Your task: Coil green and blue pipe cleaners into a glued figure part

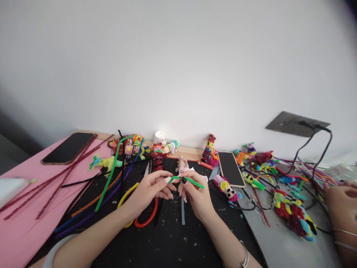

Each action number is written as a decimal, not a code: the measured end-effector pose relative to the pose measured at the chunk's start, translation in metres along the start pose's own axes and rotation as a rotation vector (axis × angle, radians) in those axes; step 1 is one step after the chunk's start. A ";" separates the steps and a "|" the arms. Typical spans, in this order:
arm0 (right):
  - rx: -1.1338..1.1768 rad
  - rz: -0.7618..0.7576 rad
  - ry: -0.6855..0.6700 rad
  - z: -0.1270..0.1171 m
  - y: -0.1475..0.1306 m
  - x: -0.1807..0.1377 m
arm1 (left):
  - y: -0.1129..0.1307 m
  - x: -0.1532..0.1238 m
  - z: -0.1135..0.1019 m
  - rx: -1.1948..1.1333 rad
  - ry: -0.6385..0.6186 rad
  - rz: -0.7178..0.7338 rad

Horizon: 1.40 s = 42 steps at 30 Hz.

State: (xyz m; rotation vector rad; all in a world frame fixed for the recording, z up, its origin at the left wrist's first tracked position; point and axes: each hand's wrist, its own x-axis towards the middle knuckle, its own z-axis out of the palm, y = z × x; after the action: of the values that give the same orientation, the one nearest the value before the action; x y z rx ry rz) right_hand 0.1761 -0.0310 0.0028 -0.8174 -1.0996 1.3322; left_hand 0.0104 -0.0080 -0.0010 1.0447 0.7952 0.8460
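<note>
Okay, left hand [152, 187] and right hand [197, 193] both pinch short green pipe cleaner [196, 182]; close-set grips should help bend it evenly.

person's hands [157, 186] [196, 191]: 2 | paper cup [160, 138]: 1 | plugged cables [331, 135]: 2 | pink sheet [28, 219]: 1

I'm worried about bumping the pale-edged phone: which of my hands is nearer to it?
Right. Your right hand is left of the pale-edged phone, apart from it; your left hand is farther left.
</note>
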 end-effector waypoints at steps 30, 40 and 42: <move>-0.625 -0.060 -0.004 0.000 0.009 -0.001 | -0.002 -0.005 0.005 0.309 0.095 0.162; -0.693 -0.099 0.019 -0.002 0.009 0.000 | -0.006 -0.003 0.004 0.263 0.093 0.144; -0.720 -0.123 0.015 -0.001 0.009 0.000 | -0.007 -0.003 0.003 0.287 0.104 0.155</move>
State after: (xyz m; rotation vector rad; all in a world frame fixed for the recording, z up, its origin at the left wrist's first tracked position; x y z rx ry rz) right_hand 0.1738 -0.0299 -0.0054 -1.2478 -1.6191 0.8124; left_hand 0.0131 -0.0142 -0.0062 1.3382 0.9515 0.9417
